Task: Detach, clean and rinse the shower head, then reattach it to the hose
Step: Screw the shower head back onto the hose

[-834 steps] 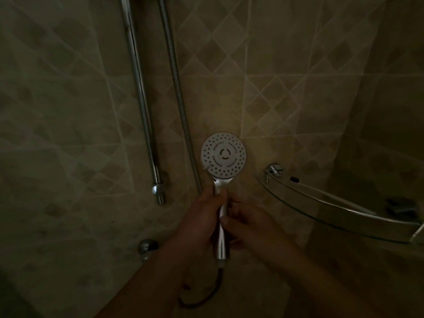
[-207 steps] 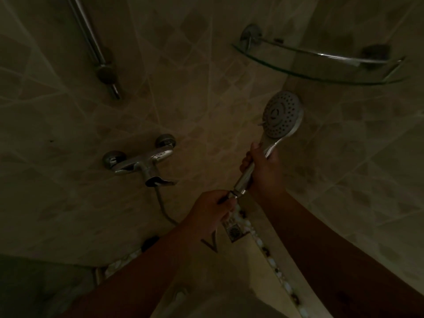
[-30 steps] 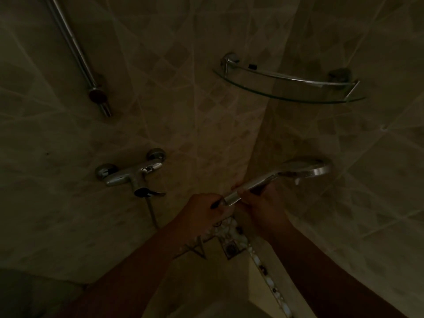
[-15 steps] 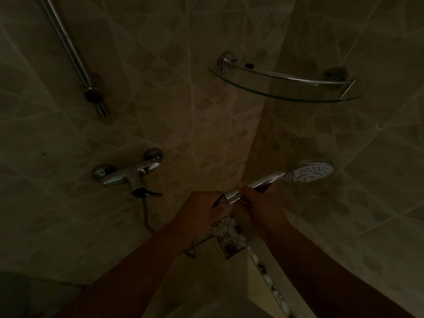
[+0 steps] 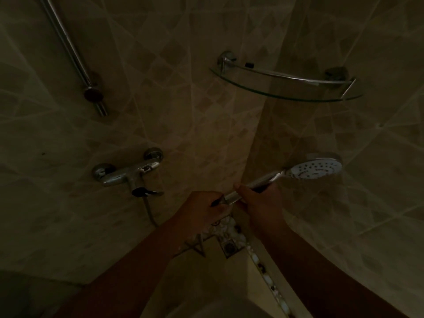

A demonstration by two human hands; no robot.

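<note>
The chrome shower head (image 5: 314, 170) lies nearly level in a dim tiled shower corner, its white spray face turned up toward me at the right. My right hand (image 5: 261, 203) grips the middle of its handle from below. My left hand (image 5: 206, 208) is curled round the handle's lower end, where the hose nut sits; the joint itself is hidden by my fingers. The metal hose (image 5: 149, 211) drops from the wall tap and disappears behind my left forearm.
A chrome mixer tap (image 5: 127, 174) is fixed to the wall at the left. A slide rail (image 5: 73, 53) runs up above it. A glass corner shelf (image 5: 286, 84) hangs above the shower head. A floor drain (image 5: 229, 246) and a pebble strip lie below my hands.
The shower head has rolled about its handle, so the white spray face now shows more fully. Both hands stay in the same grips on the handle.
</note>
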